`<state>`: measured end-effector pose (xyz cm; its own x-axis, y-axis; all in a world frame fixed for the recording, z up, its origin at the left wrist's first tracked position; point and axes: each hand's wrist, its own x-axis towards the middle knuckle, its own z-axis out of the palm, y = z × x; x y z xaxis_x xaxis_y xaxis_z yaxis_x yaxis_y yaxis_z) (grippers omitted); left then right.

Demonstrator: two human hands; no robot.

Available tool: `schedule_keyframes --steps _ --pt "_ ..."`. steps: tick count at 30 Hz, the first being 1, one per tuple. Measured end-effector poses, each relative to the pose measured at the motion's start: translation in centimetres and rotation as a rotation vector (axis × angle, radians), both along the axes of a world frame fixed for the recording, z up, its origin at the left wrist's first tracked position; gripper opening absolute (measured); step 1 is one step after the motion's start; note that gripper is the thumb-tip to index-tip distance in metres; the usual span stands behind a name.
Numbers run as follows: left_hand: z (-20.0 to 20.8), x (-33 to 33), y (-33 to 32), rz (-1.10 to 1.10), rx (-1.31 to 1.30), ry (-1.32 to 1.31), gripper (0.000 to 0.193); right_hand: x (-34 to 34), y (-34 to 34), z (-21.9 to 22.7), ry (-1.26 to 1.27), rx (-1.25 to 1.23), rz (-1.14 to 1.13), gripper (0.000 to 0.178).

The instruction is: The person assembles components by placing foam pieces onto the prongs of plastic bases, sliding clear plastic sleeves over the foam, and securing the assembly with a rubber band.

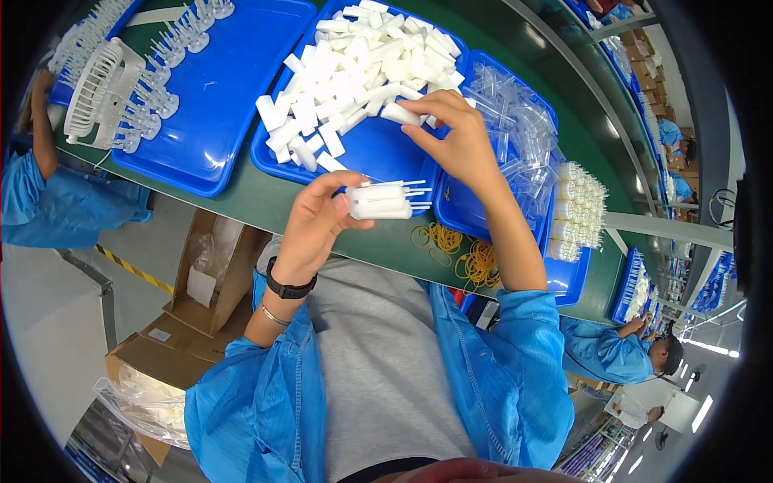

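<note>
The left hand is grasping a white pronged piece between thumb and fingers, its thin prongs pointing rightward, away from that palm. Farther ahead and to its right, the right hand is pinching a white block between thumb and fingertips, beside a heap of similar blocks; whether the pinched block is touching its neighbours, I cannot tell. The heap is lying beyond the left hand in a blue tray. Just right of the right hand, clear plastic pieces are lying in a narrower blue tray. Nearer the body than the right hand, 2 loose piles of yellow rubber bands are resting on the green surface.
</note>
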<state>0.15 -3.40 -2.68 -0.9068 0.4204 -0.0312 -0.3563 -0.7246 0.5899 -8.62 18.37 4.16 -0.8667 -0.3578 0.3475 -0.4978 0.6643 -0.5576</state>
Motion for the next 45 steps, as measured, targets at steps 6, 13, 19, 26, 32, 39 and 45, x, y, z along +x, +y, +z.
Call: schedule_keyframes --steps 6,13,19,26,32,39,45 --pt "0.3 -0.5 0.2 0.079 -0.032 -0.004 0.037 2.9 1.6 3.7 -0.06 -0.009 -0.036 0.025" --pt "-0.5 -0.4 0.4 0.088 -0.041 0.034 0.038 5.4 0.9 6.5 0.214 0.167 -0.004 0.022" --pt "-0.5 -0.3 0.5 0.112 -0.036 0.054 0.036 5.7 0.9 6.0 0.308 0.225 -0.009 0.021" --pt "-0.5 -0.2 0.5 0.117 -0.022 0.047 0.037 5.9 0.4 5.9 0.324 0.235 -0.006 0.022" --pt "-0.3 -0.1 0.8 0.09 -0.025 0.037 0.037 6.0 -0.2 5.4 0.368 0.232 0.105 0.023" --pt "-0.5 -0.2 0.5 0.105 -0.038 0.118 0.036 6.2 0.0 5.7 0.297 0.247 0.154 0.023" --pt "-0.5 -0.3 0.6 0.105 -0.089 0.134 0.037 6.7 -0.3 5.6 0.272 0.32 0.121 0.024"
